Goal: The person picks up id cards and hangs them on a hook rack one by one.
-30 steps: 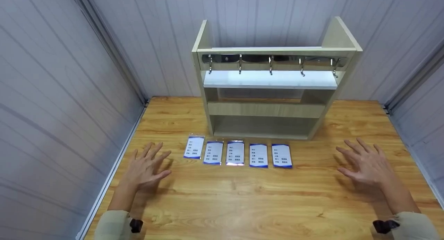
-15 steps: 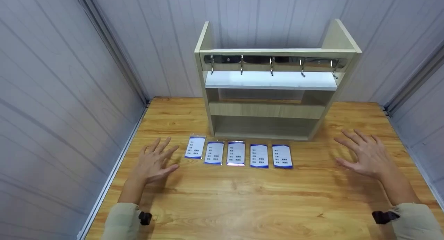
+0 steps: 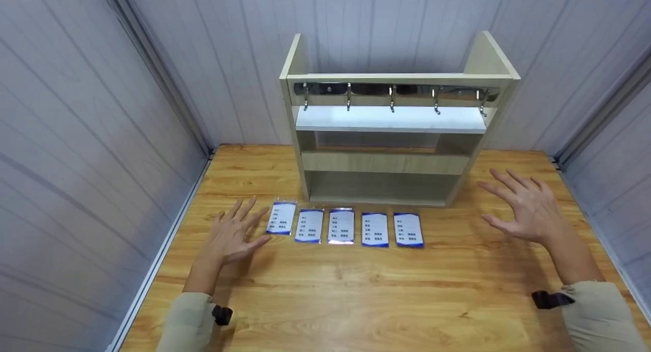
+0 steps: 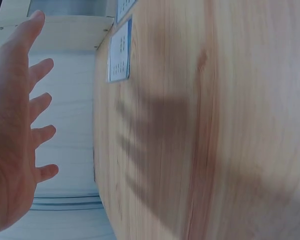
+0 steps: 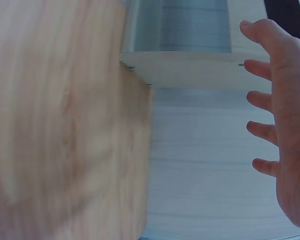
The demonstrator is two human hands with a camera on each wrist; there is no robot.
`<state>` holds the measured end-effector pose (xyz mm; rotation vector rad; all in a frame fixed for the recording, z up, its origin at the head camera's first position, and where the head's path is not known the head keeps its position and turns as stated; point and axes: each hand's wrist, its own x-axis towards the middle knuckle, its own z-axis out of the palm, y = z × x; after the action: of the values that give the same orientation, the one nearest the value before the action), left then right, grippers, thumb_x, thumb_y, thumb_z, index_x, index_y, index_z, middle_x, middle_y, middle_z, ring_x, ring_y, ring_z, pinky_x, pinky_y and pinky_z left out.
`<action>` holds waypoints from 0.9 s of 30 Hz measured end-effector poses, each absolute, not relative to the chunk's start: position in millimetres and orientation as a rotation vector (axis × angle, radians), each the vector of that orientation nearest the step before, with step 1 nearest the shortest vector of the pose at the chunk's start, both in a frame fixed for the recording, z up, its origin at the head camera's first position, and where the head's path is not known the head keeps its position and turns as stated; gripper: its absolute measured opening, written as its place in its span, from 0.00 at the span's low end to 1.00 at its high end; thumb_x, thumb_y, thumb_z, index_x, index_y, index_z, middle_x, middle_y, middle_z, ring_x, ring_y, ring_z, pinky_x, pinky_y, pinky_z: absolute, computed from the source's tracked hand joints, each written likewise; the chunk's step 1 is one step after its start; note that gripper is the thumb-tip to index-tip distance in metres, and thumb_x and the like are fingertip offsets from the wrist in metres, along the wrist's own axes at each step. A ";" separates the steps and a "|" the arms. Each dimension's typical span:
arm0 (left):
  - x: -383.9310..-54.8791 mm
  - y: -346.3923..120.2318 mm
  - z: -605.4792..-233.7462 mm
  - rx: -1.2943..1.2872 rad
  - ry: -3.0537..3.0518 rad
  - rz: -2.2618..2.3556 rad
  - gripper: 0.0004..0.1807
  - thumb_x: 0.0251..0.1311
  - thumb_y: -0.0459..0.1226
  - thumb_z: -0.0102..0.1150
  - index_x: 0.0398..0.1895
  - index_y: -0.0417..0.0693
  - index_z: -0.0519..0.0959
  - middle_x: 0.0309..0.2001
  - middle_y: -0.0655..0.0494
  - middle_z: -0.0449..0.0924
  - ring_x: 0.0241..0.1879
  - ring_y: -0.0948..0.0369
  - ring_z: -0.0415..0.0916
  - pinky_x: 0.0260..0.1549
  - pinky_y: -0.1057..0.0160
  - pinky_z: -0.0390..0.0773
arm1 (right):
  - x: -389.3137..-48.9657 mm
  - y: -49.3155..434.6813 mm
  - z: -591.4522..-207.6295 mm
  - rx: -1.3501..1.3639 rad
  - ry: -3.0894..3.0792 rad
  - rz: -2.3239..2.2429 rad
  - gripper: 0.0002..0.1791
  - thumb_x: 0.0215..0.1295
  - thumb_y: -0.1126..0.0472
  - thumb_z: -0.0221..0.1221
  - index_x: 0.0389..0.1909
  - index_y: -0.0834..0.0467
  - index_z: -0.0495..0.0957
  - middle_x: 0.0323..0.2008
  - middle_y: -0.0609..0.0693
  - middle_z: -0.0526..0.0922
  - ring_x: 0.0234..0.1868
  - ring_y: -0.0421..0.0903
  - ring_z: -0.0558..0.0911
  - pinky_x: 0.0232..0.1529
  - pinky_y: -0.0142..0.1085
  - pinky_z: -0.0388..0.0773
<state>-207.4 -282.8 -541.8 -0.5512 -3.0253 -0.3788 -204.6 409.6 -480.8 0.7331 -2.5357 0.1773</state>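
Several white badge cards with blue ends lie in a row on the wooden table. My left hand hovers just left of the leftmost badge card, fingers spread, holding nothing. The rightmost badge card lies well apart from my right hand. That hand is raised over the table's right side, its fingers spread and nothing in them. In the left wrist view a badge card lies beyond the left hand. The right wrist view has the right hand near the shelf's side.
Behind the cards stands a pale wooden shelf. A metal rail with several hooks runs along its upper front. Panelled walls enclose the table at the left, back and right.
My left hand has moved right and slightly forward, nearer the leftmost badge card. The right hand has risen and moved forward toward the shelf. The cards stay in place; the head view has shifted slightly.
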 end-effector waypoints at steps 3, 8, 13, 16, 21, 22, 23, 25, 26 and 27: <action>-209.1 -276.9 -543.2 -0.544 -3.027 -0.405 0.44 0.71 0.67 0.58 0.87 0.64 0.69 0.92 0.45 0.57 0.89 0.32 0.56 0.77 0.14 0.60 | -205.8 409.2 -472.6 0.735 -2.509 0.192 0.38 0.67 0.32 0.65 0.73 0.48 0.83 0.75 0.64 0.82 0.71 0.75 0.81 0.58 0.82 0.76; -214.7 -267.8 -545.3 -0.539 -3.024 -0.464 0.45 0.71 0.65 0.60 0.88 0.63 0.67 0.92 0.45 0.57 0.89 0.32 0.56 0.77 0.14 0.60 | -209.5 406.9 -459.6 0.744 -2.443 0.221 0.50 0.78 0.18 0.43 0.72 0.54 0.83 0.73 0.68 0.82 0.71 0.77 0.80 0.60 0.82 0.74; -220.8 -263.4 -551.3 -0.473 -3.017 -0.540 0.45 0.71 0.63 0.63 0.88 0.63 0.68 0.92 0.44 0.58 0.89 0.33 0.56 0.76 0.13 0.60 | -212.1 404.2 -448.6 0.706 -2.421 0.302 0.48 0.77 0.19 0.47 0.74 0.54 0.82 0.76 0.67 0.80 0.72 0.77 0.78 0.63 0.84 0.70; -224.8 -261.6 -556.4 -0.429 -3.009 -0.583 0.45 0.70 0.63 0.65 0.88 0.64 0.68 0.91 0.43 0.58 0.89 0.34 0.56 0.75 0.11 0.58 | -214.3 401.5 -444.9 0.686 -2.367 0.369 0.47 0.75 0.20 0.50 0.74 0.52 0.82 0.76 0.66 0.80 0.72 0.78 0.78 0.63 0.84 0.70; -230.1 -257.1 -560.8 -0.391 -3.003 -0.640 0.46 0.69 0.63 0.66 0.87 0.62 0.69 0.91 0.42 0.59 0.89 0.33 0.56 0.75 0.10 0.57 | -219.9 396.5 -440.4 0.668 -2.270 0.436 0.50 0.74 0.16 0.50 0.74 0.52 0.83 0.75 0.66 0.81 0.72 0.76 0.80 0.61 0.81 0.74; -231.0 -256.1 -561.1 -0.389 -3.002 -0.649 0.46 0.69 0.63 0.67 0.87 0.61 0.69 0.91 0.41 0.59 0.89 0.32 0.56 0.75 0.10 0.57 | -221.0 395.7 -439.5 0.665 -2.255 0.452 0.50 0.73 0.16 0.51 0.74 0.52 0.83 0.75 0.67 0.81 0.72 0.75 0.80 0.61 0.81 0.74; -231.7 -255.1 -561.4 -0.384 -3.002 -0.660 0.46 0.69 0.62 0.67 0.87 0.60 0.69 0.91 0.41 0.59 0.88 0.32 0.56 0.75 0.10 0.57 | -222.4 395.2 -438.8 0.663 -2.239 0.471 0.50 0.73 0.16 0.52 0.74 0.53 0.83 0.75 0.67 0.81 0.72 0.75 0.80 0.61 0.80 0.74; -233.0 -253.3 -562.2 -0.372 -3.000 -0.686 0.46 0.69 0.61 0.69 0.88 0.60 0.69 0.91 0.42 0.59 0.88 0.32 0.57 0.76 0.12 0.59 | -225.2 393.1 -438.0 0.655 -2.196 0.513 0.51 0.71 0.16 0.54 0.73 0.55 0.83 0.75 0.68 0.81 0.71 0.75 0.81 0.61 0.79 0.75; -233.6 -252.6 -562.7 -0.367 -2.997 -0.697 0.47 0.69 0.61 0.70 0.88 0.59 0.69 0.91 0.42 0.59 0.88 0.32 0.57 0.76 0.13 0.60 | -226.0 392.0 -437.5 0.643 -2.184 0.536 0.52 0.70 0.16 0.54 0.73 0.55 0.83 0.76 0.68 0.80 0.71 0.75 0.81 0.63 0.77 0.77; -233.9 -251.9 -563.2 -0.360 -2.994 -0.706 0.47 0.69 0.61 0.70 0.88 0.59 0.68 0.91 0.41 0.59 0.88 0.32 0.58 0.76 0.14 0.61 | -226.5 390.7 -436.6 0.631 -2.171 0.559 0.53 0.69 0.16 0.55 0.74 0.56 0.82 0.76 0.68 0.80 0.72 0.74 0.81 0.65 0.74 0.78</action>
<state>-233.9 -251.9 -563.2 -0.3598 -2.9942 -0.7059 -226.5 390.7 -436.6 0.6314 -2.1715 0.5594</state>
